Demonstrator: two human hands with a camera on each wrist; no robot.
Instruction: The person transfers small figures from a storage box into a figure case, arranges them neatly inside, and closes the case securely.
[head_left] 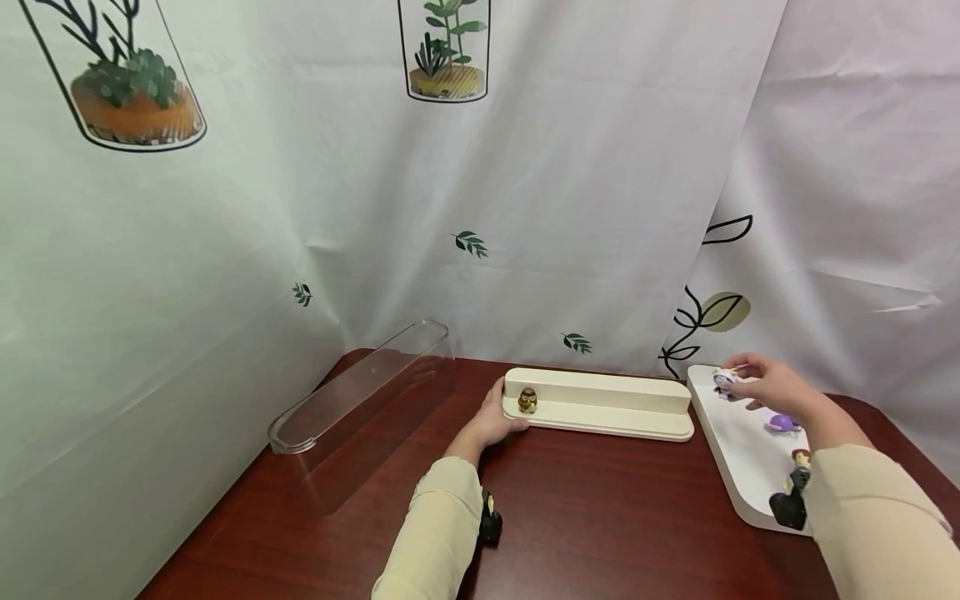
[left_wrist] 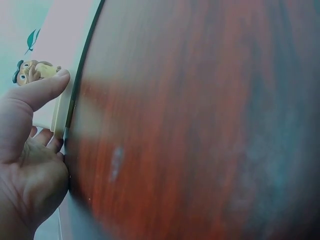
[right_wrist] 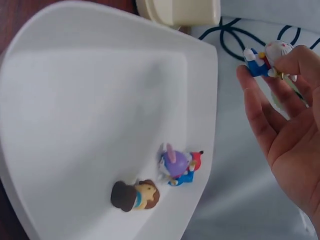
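Observation:
My left hand (head_left: 493, 418) grips the left end of a cream stepped display stand (head_left: 607, 414), its thumb (left_wrist: 47, 90) along the front edge beside a small brown owl figurine (head_left: 528, 401). The owl stands on the stand's lower step. At the right, my right hand (head_left: 772, 387) pinches a small figurine (right_wrist: 265, 59) with a white head and blue and red clothes between thumb and fingers, above the far end of a white tray (head_left: 738, 454). In the tray lie a purple-headed figurine (right_wrist: 175, 162) with red and blue beside it, and a brown-haired figurine (right_wrist: 137, 195) in dark clothing.
A long clear plastic cover (head_left: 367, 417) stands on the dark red wooden table (head_left: 600, 517) at the left. White printed curtains (head_left: 562, 208) hang behind and at both sides. The stand's right end sits close to the tray's left edge.

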